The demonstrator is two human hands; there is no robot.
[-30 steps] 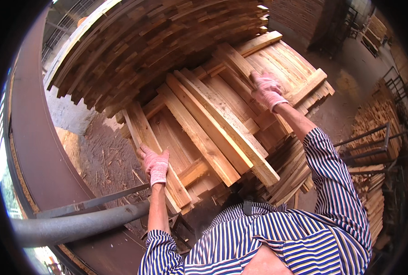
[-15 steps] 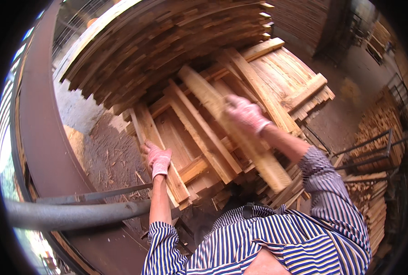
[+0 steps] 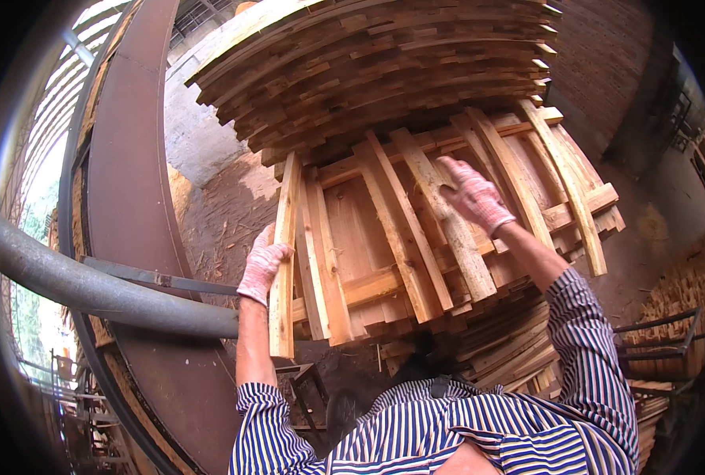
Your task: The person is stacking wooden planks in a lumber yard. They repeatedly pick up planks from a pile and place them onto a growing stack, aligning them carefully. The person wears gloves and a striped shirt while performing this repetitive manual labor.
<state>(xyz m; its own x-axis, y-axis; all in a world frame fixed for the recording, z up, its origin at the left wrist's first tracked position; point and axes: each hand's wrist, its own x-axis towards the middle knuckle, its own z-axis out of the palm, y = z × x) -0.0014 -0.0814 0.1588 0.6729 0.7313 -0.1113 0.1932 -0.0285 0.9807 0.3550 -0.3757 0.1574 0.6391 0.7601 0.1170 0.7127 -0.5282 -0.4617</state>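
Since half a second ago, the outer slat [image 3: 285, 317] at the left end has swung outward with the left hand [image 3: 262, 265], the right hand [image 3: 477, 196] has come off its blurred sweep, and another slat [image 3: 574, 186] now crosses the right end, which was bare then. The whole view has also shifted, so the wood sits farther right.

Nearest is the striped shirt [image 3: 416, 419], its sleeves covering both upper forearms. At left a thick grey pipe [image 3: 131, 293] runs in, ending visually just beside the left wrist. The left hand, in a pinkish glove, pinches the outer slat near its middle, thumb over the edge; whether the slat is lifted cannot be told.

Farther in, more slats lie side by side across two crosspieces [image 3: 364, 286], over a layer of boards [image 3: 348, 214]. Among them is a rough-edged plank [image 3: 459, 245], right of the middle. The right hand, gloved alike, is spread at this plank's right edge, fingers loosely apart; contact cannot be told.

Beyond the slats rises a tall stack of boards [image 3: 400, 71], layered in rows, and past its right side stands a brick wall [image 3: 598, 71].
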